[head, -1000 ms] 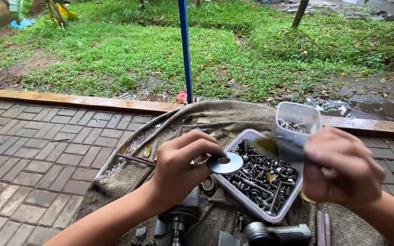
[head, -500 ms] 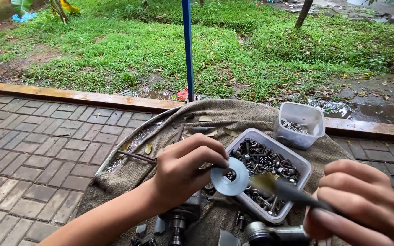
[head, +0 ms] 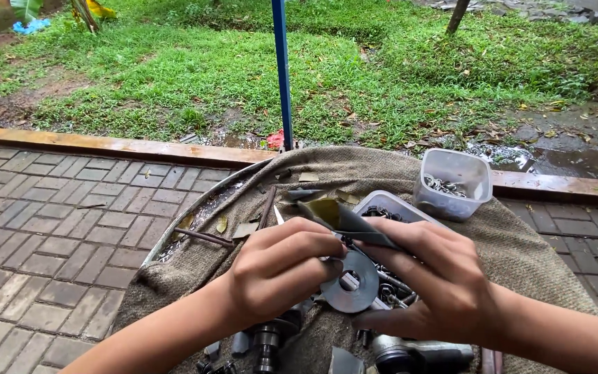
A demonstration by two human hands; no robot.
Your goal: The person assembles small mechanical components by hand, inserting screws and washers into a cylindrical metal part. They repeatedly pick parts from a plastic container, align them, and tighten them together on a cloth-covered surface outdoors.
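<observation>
A flat round grey metal disc with a centre hole (head: 349, 282) is pinched at its left edge by the fingers of the left hand (head: 282, 270). It is held face-up above the burlap-covered bench (head: 520, 256). A dark flat-bladed tool (head: 354, 223) is gripped by the right hand (head: 444, 277); its long axis runs from far left to near right, just above the disc.

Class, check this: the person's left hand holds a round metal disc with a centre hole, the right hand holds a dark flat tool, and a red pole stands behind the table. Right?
Not quite. In the head view the pole is blue, not red. The rest stands: the left hand holds the holed metal disc, and the right hand holds the dark flat tool.
</observation>
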